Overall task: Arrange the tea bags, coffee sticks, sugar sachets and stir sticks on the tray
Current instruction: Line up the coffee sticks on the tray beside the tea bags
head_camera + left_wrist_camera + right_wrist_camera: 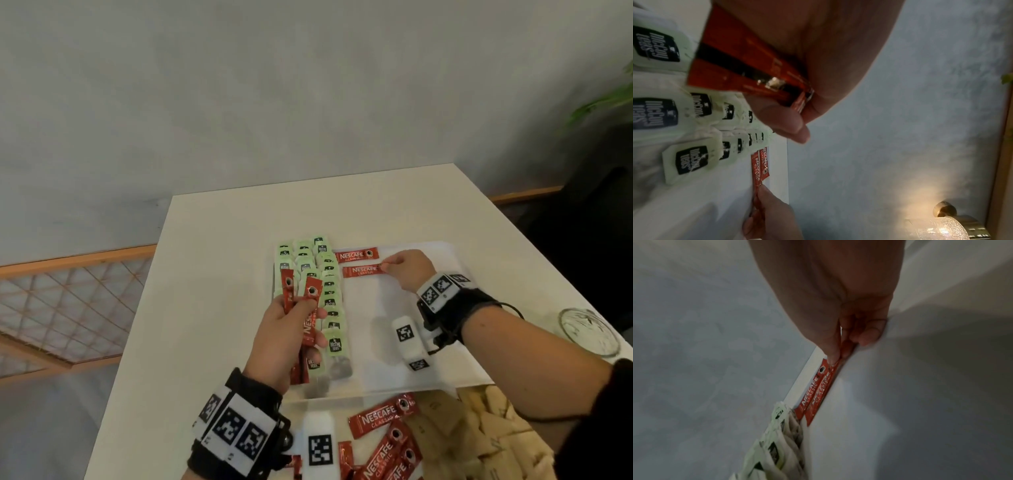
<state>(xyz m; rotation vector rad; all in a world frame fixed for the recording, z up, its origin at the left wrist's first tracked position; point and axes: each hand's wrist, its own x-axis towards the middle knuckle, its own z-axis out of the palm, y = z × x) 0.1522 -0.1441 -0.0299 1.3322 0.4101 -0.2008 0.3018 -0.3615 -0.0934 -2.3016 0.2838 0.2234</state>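
Observation:
A white tray (404, 301) lies on the table. Several pale green tea bags (329, 291) fill its left side in overlapping columns. One red coffee stick (357, 255) lies flat near the tray's far edge. Just below it my right hand (406, 270) pinches the right end of a second coffee stick (363, 271), low on the tray. My left hand (291, 332) grips a bundle of several red coffee sticks (308, 308) above the tea bags. In the right wrist view my fingertips (833, 359) hold the stick's end (838, 368).
More loose coffee sticks (380, 416) lie on the table near its front edge. A woven basket (486, 431) with tan sachets sits at the front right. A glass dish (589, 332) stands at the right table edge. The table's left edge drops to the floor.

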